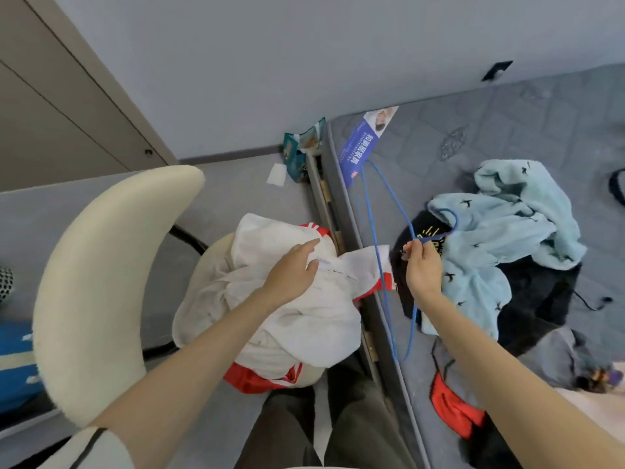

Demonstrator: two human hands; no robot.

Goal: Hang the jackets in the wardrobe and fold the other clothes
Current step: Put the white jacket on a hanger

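A white jacket with red trim [270, 319] lies bunched on the seat of a cream chair [101, 282], one sleeve reaching onto the mattress edge. My left hand [294, 269] rests flat on the jacket with straight fingers. My right hand [422, 262] pinches the neck of a thin blue wire hanger [385, 258], which hangs over the mattress side. On the grey mattress [507, 123] lie a light blue fleece garment [500, 228], a black garment [541, 292] under it, and a grey and red garment [453, 404] near my right forearm.
A wardrobe door [61, 106] stands at the upper left. A blue label [365, 143] hangs off the mattress corner. Small packets [301, 147] and a white paper [276, 175] lie on the floor by the wall. My dark-trousered legs [324, 428] are below.
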